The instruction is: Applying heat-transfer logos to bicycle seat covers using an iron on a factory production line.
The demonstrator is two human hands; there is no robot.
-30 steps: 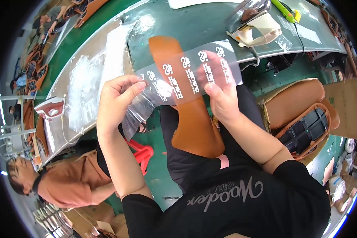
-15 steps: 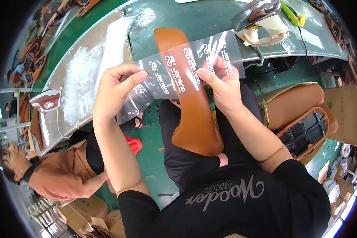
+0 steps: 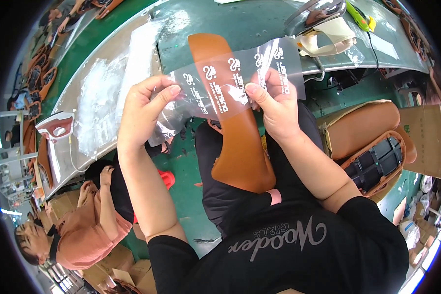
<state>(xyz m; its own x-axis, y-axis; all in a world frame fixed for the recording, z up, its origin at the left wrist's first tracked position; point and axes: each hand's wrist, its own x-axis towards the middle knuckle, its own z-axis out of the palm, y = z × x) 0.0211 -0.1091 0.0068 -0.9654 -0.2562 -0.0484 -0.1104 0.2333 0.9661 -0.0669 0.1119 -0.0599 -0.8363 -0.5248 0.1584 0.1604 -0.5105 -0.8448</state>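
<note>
A strip of clear plastic film (image 3: 218,93) with a row of white printed marks is stretched between my hands. My left hand (image 3: 144,110) pinches its left end between thumb and fingers. Toward the other end, my right hand (image 3: 281,110) grips the film, thumb on top. Beneath it a long brown seat (image 3: 245,152) with a smooth cover runs from my lap up to the table edge. Its upper part shows through the film, and I cannot tell whether the two touch.
Clear plastic sheets (image 3: 103,98) cover the left table, near a clothes iron (image 3: 56,126). Another iron (image 3: 328,41) and a green-yellow tool (image 3: 360,17) with a cord lie on the right. More brown seats (image 3: 362,127) fill a carton (image 3: 424,139). A person (image 3: 90,230) sits at left.
The film has shifted slightly up at its right end, and its loose left end has lifted a little. Both my hands keep their grip. The person at left has moved an arm and leaned back.
</note>
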